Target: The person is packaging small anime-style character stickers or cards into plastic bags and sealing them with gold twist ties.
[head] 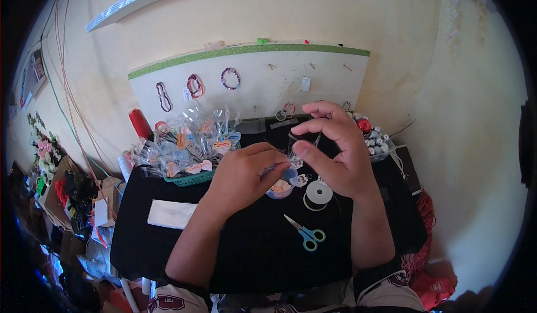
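My left hand (245,172) pinches the gathered neck of a clear plastic bag (294,150) between thumb and fingertips. The bag's loose top spreads upward beside my right hand (340,153), whose thumb and fingers are apart around it; whether they touch the film is hard to tell. Below the bag, partly hidden by my left hand, is a small round plastic tub (280,189) holding pale pink and orange pieces. A white ribbon spool (319,193) stands under my right hand. Scissors with blue-green handles (309,235) lie nearer me on the black tablecloth (260,254).
At the left, a green plastic basket (188,180) is heaped with small clear bags bearing heart-shaped tags. A flat clear-wrapped pack (172,213) lies in front. Silver and red baubles (373,139) fill a container at right. Bracelets (230,78) hang on the white board (260,86) behind.
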Demonstrator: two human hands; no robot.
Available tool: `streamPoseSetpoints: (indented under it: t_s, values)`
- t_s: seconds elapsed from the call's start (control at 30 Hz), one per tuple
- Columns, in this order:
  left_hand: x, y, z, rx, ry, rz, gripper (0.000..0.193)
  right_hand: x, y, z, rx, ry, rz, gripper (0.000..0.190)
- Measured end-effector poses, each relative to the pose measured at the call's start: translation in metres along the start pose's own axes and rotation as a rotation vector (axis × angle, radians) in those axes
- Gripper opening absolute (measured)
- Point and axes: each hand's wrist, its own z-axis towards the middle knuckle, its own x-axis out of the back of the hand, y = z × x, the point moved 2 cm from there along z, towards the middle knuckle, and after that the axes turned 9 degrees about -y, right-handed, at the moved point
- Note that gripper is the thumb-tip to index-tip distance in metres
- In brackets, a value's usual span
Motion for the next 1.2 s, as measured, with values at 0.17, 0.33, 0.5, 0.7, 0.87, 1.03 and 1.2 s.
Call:
streamPoseSetpoints:
  t_s: [0.17,0.33,0.5,0.7,0.87,1.03,1.2]
  values:
    - [-0.003,0.002,0.002,0.041,-0.034,-0.069,0.011,-0.004,0.014,-0.002,-0.042,0.058,0.023,0.014]
    - [-0.003,0.008,0.004,0.1,-0.141,-0.255,0.011,-0.018,0.022,-0.005,-0.161,0.226,0.546,0.01]
    - [-0.002,-0.016,-0.003,0.31,-0.293,-0.554,0.013,-0.021,0.018,-0.003,-0.131,0.099,0.264,0.012]
    - [-0.003,-0.021,-0.006,0.232,-0.325,-0.638,0.014,-0.022,0.011,-0.003,-0.136,0.101,0.183,0.012]
    - [-0.003,-0.019,-0.003,0.193,-0.376,-0.547,0.014,-0.021,0.01,-0.002,-0.113,0.121,0.089,0.014]
    - [0.001,-0.015,-0.002,0.152,-0.28,-0.494,0.014,-0.023,0.015,-0.003,-0.162,0.226,0.243,0.017]
    - [0.006,-0.02,-0.002,0.26,-0.231,-0.527,0.018,-0.02,0.025,-0.002,-0.395,0.111,0.435,0.027]
